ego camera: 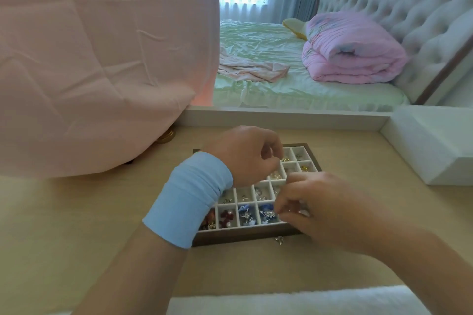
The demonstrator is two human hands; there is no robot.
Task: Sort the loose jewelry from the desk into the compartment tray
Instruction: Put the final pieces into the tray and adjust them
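Over the far right cells of the compartment tray (230,238), the left hand (245,156), a blue wristband (189,202) on its wrist, has its grip pinched on a small gold ring (285,160); the right hand (320,207) curls over the near right cells, and whether its grip holds anything cannot be told; one loose silver piece (279,240) lies on the worktop (76,212), just beside the tray's near edge.

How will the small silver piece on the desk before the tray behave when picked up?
The silver piece looks tiny and thin, so probably very light and easily dropped. Its irregular shape suggests it would slide on the smooth desk, not roll.
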